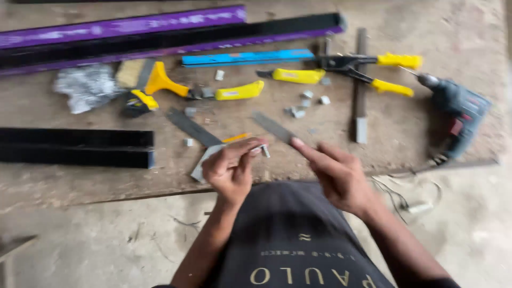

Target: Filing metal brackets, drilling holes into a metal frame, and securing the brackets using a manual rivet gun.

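My left hand [230, 168] is closed around a small grey metal piece [264, 151] pinched at the fingertips, above a flat grey metal plate [201, 165] lying on the wooden board. My right hand [336, 173] hovers beside it, index finger stretched toward the left hand, holding nothing that I can see. Both hands are blurred by motion. A dark file [273, 127] lies just beyond the right fingertip.
On the board [405, 133] lie a yellow-handled brush [152, 80], a yellow-handled tool [239, 92], yellow pliers [368, 69], a blue level [248, 57], a drill [458, 109], black and purple profiles [160, 34], a black bar [74, 146], and several small metal clips [301, 104].
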